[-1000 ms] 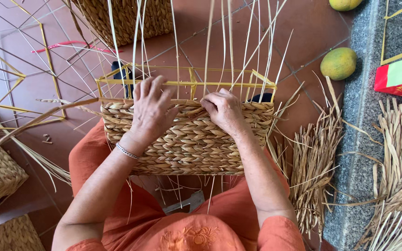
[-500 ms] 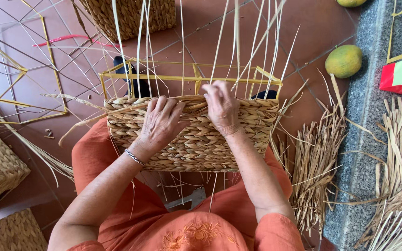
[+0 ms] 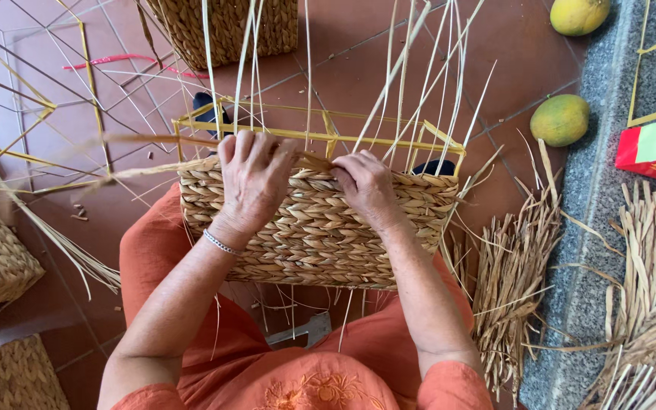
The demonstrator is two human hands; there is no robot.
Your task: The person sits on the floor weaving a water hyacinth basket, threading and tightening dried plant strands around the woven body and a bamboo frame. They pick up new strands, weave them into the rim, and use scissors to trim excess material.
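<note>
Half-woven basket (image 3: 316,228) sits on the lap, against its yellow frame (image 3: 328,137). Left hand (image 3: 254,178) pinches a straw strand (image 3: 138,165), right hand (image 3: 370,186) pressing the top row, grip clenched (tight work). Pull too hard and that dry strand could snap.

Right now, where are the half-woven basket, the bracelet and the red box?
Half-woven basket (image 3: 320,239), head view: on its woven front wall.
Bracelet (image 3: 222,243), head view: on the band at the left wrist.
Red box (image 3: 651,156), head view: on its red side.
</note>
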